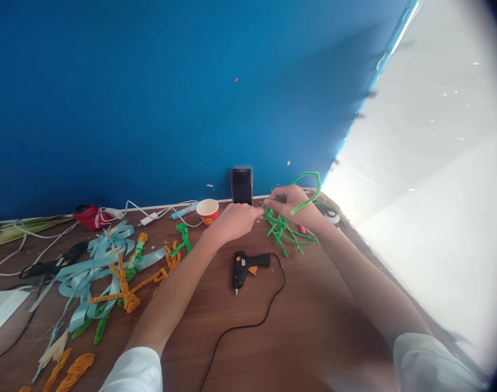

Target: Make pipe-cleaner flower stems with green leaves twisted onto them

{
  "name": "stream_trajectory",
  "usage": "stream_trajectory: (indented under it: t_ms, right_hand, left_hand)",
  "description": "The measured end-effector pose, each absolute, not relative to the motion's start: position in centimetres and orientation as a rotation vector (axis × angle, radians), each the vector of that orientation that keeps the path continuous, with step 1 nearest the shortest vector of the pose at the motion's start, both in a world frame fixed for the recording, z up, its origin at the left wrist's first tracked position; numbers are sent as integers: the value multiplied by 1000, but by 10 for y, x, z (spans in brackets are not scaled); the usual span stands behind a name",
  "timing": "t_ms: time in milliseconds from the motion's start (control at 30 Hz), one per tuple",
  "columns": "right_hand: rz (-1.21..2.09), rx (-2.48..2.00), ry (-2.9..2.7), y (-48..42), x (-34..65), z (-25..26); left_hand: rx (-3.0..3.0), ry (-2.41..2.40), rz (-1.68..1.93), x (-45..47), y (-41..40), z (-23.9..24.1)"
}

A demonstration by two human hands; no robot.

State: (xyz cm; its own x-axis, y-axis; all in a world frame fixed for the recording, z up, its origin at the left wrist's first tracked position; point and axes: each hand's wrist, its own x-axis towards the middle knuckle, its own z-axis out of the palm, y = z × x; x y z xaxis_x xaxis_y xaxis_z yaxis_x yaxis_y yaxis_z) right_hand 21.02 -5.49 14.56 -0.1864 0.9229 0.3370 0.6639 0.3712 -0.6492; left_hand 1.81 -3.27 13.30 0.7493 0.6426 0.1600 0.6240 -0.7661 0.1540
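Observation:
Over the far part of the table, my left hand (pixel 240 222) and my right hand (pixel 294 202) work close together with fingers pinched. A bent green pipe cleaner (pixel 317 188) arcs up beside my right hand, whose fingers are closed on it. Green strands show at the fingertips of my left hand, which pinches there too; the exact grip is partly hidden. Under my right hand lies a tangle of green pipe cleaners (pixel 281 231). Nearer me, a black glue gun (pixel 248 267) rests on its side, nozzle towards me.
A red paper cup (pixel 208 212) and a dark phone-like device (pixel 242 188) stand near the blue wall (pixel 170 98). Blue ribbon (pixel 105 256) and orange pipe-cleaner pieces (pixel 128 296) spread over the left side. The glue gun's black cord (pixel 248 326) runs towards me.

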Motion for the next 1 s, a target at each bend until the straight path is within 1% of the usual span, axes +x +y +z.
stream_trajectory:
  t_ms: [133,233,400,533,633,733,867,1000]
  right_hand:
    - [399,-1369,-2030,-57,200,142]
    - [323,-1374,-2022,-59,195,140]
    - [195,-1414,-1984,-65,186,137]
    - [161,-1408,-1950,-70,184,139]
    - [236,-1403,-1924,-70,190,143]
    - [372,-1395,-1852,-65,200,146]
    - [600,-1331,-1757,-59,212,150]
    - [723,-1311,-1689,-59,219,157]
  left_hand:
    - [2823,1287,284,26,-33,120]
    - [2667,1322,404,28,-30,115]
    - [2319,1260,718,31,-25,110]
    - [1870,1018,901,38,-23,105]
    - [1555,820,977,41,-23,106]
    - [1397,696,962,41,-25,112]
    - [1286,558,806,36,-29,121]
    - [1288,496,661,33,-33,124]
